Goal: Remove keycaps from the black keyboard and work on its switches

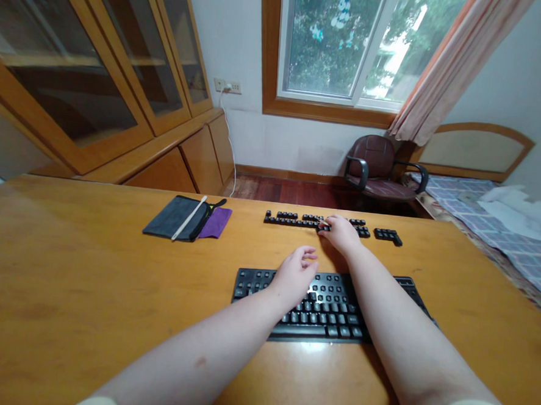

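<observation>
A black keyboard [337, 304] lies on the desk below my forearms. Its upper rows show bare switches, while keycaps cover much of the lower part. Over its upper middle hovers my left hand [296, 274], fingers loosely curved and apart, holding nothing. My right hand [341, 232] reaches past the keyboard to loose black keycaps [292, 222] lined up in rows at the far side of the desk. Its thumb and fingertips close on a keycap in the row; the hand partly hides it. Another small group of keycaps [387, 235] lies to the right.
Left of the keycaps, a dark zip pouch [169, 217], a pale stick [189, 219] and a purple cloth [217, 222] lie on the wooden desk [87, 277]. Past the far edge stand a brown armchair [376, 163] and a glass-door cabinet [165, 123]. A bed [472, 209] is at right.
</observation>
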`<move>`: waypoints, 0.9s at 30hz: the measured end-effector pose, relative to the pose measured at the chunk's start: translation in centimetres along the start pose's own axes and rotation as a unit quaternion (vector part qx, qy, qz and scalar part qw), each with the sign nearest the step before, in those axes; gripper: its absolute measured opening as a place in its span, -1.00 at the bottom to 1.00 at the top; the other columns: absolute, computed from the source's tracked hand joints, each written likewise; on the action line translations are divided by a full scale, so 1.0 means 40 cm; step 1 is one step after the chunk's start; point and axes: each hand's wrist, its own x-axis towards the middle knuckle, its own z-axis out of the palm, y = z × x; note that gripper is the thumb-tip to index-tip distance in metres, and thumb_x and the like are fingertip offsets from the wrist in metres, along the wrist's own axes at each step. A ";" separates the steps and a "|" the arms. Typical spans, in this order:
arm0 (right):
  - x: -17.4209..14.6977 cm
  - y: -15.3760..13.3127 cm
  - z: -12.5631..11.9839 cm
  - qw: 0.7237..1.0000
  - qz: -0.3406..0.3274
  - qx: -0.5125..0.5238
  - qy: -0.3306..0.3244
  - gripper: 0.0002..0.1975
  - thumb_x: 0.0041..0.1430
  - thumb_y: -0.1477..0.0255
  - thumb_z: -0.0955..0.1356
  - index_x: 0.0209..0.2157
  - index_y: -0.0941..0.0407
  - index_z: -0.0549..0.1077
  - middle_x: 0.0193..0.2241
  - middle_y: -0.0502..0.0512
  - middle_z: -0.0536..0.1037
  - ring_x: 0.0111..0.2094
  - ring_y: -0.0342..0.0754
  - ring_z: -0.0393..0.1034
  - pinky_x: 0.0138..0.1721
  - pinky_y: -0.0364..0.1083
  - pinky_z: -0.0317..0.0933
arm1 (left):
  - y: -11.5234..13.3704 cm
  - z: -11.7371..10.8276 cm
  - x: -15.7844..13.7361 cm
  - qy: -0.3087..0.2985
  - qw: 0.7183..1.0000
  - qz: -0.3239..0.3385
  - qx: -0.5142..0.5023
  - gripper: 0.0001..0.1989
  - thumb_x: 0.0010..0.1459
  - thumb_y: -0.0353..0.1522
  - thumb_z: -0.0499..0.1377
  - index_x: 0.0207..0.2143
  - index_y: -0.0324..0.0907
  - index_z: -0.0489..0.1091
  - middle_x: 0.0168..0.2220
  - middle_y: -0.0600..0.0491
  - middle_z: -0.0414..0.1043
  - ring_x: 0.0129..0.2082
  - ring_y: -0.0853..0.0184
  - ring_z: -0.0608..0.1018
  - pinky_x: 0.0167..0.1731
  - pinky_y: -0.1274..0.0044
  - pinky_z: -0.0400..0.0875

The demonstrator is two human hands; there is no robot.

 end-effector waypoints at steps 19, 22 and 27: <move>0.003 0.004 0.007 1.000 -0.011 0.016 0.000 -0.86 -0.02 0.43 0.41 -0.34 0.07 0.54 -0.29 0.06 0.47 -0.29 -0.08 0.36 -0.23 -0.16 0.18 | -0.002 -0.001 0.000 -0.003 1.000 -0.001 0.000 -0.72 0.08 -0.49 0.09 -0.11 -0.27 0.31 -0.12 -0.10 0.41 -0.25 0.37 0.48 -0.13 0.44 0.37; 0.001 0.004 0.007 0.999 -0.018 0.025 0.017 -0.86 0.03 0.38 0.38 -0.32 0.08 0.54 -0.29 0.08 0.48 -0.27 -0.07 0.37 -0.21 -0.15 0.18 | -0.002 0.000 0.002 -0.002 1.000 0.002 -0.002 -0.72 0.08 -0.50 0.08 -0.11 -0.28 0.30 -0.12 -0.12 0.41 -0.25 0.36 0.48 -0.13 0.44 0.37; -0.005 0.014 -0.006 0.996 -0.065 0.043 0.035 -0.80 0.14 0.32 0.31 -0.33 0.10 0.54 -0.30 0.09 0.50 -0.26 -0.08 0.37 -0.21 -0.17 0.17 | -0.004 -0.004 -0.002 0.000 0.999 0.034 0.032 -0.71 0.09 -0.48 0.06 -0.08 -0.28 0.28 -0.11 -0.12 0.40 -0.26 0.37 0.48 -0.15 0.46 0.38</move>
